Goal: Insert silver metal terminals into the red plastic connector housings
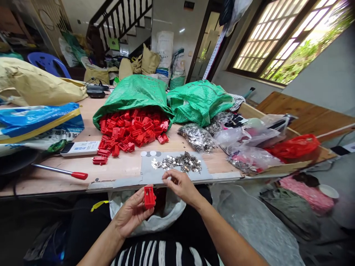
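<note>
My left hand grips a small red plastic housing between thumb and fingers, over the open white sack in my lap. The housing is held tilted up, with its hollow side showing. My right hand is at the table's front edge, thumb and index finger pinched together; anything between them is too small to make out. Just beyond it, a heap of small shiny metal pieces lies on a grey mat. Farther back, many similar red housings spill out of a green woven sack.
A second green sack and a plastic bag of metal pieces lie behind the mat. Clear bags and a red bag fill a tray on the right. On the left are a white box and a red-tipped lever.
</note>
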`<action>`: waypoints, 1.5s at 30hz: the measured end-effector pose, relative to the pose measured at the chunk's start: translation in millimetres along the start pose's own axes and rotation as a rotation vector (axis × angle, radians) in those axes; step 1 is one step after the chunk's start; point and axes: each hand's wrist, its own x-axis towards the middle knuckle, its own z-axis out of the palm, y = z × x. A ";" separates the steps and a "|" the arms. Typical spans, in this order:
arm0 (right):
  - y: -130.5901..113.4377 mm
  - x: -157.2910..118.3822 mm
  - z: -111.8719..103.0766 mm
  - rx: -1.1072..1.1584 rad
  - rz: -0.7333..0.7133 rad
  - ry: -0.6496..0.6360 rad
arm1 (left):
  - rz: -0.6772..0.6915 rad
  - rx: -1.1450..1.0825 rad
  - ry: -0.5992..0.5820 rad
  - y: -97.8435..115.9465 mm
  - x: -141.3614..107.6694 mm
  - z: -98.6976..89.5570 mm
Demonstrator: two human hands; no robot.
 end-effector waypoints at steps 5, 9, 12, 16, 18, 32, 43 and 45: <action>39.8 12.2 -23.6 -0.383 0.123 0.222 | 0.026 0.052 0.019 3.2 -3.0 2.0; 52.0 15.9 -35.7 -0.536 0.236 0.194 | 0.039 0.070 0.046 2.8 -1.5 1.9; 51.3 19.8 -35.5 -0.626 0.279 0.129 | 0.035 0.083 0.040 1.9 -1.0 3.8; 48.3 26.3 -30.1 -0.719 0.315 0.055 | 0.033 0.092 0.043 1.3 -1.4 5.0; 47.0 28.8 -28.2 -0.749 0.322 0.032 | 0.032 0.094 0.054 1.5 -1.6 4.8; 50.6 32.9 -28.4 -0.795 0.253 -0.005 | 0.030 0.099 0.080 -1.5 0.4 3.1; 41.0 21.6 -24.2 -0.636 0.271 0.027 | 0.085 0.119 0.055 -3.0 2.3 4.3; 40.4 20.4 -25.1 -0.628 0.286 0.036 | 0.102 0.126 0.049 -4.0 3.3 4.3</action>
